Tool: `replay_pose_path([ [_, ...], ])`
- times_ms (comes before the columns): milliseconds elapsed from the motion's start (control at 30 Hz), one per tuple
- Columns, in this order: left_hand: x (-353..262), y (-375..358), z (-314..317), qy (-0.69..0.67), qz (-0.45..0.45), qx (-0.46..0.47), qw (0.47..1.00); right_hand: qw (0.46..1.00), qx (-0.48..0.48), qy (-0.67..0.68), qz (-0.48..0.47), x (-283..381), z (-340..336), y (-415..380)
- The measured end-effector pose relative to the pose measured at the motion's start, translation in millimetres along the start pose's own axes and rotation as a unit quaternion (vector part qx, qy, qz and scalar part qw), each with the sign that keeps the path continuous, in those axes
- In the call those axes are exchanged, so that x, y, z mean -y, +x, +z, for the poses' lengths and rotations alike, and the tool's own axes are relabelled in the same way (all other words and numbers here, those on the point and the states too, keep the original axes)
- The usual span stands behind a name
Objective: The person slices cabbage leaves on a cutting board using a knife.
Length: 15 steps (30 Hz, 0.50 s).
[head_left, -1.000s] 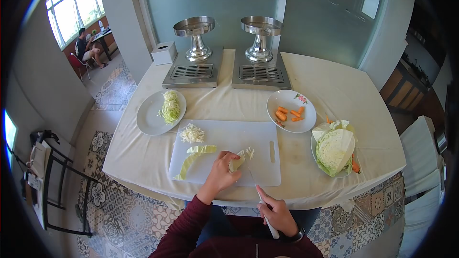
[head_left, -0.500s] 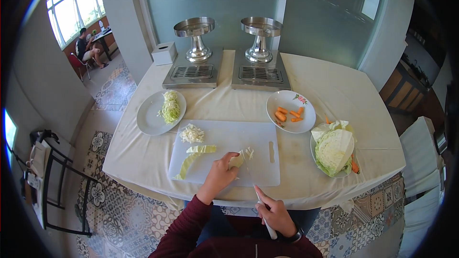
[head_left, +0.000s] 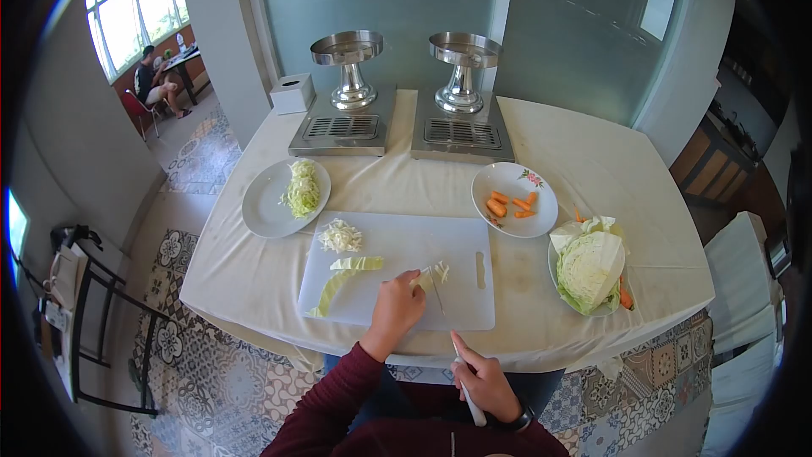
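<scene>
Two closed grips: left hand (head_left: pixel 398 305) on cabbage (head_left: pixel 425 278), right hand (head_left: pixel 489 386) around a knife (head_left: pixel 474 410). Carrots (head_left: pixel 496 208) lie beyond the board (head_left: pixel 423 237).

Cabbage piece (head_left: pixel 425 280) mostly hidden by left hand (head_left: pixel 397 308); knife handle (head_left: pixel 475 411) partly by right (head_left: pixel 491 384)

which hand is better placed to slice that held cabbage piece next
Probably the right hand: it grips the knife, its blade beside the cabbage piece. The left hand is busy holding that piece.
</scene>
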<state>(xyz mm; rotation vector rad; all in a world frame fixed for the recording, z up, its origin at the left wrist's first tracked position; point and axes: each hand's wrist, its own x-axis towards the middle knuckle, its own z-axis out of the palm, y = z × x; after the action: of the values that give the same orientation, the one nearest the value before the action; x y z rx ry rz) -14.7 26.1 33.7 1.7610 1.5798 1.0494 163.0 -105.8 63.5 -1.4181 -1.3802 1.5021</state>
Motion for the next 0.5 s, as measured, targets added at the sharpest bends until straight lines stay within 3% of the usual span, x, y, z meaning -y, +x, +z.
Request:
replay_pose_path([
  [500, 6.7, 0.3, 1.7, -0.014, 0.002, -0.002, 1.000, 0.999, 0.005, 0.009, -0.031, 1.4, 4.7, 30.7],
])
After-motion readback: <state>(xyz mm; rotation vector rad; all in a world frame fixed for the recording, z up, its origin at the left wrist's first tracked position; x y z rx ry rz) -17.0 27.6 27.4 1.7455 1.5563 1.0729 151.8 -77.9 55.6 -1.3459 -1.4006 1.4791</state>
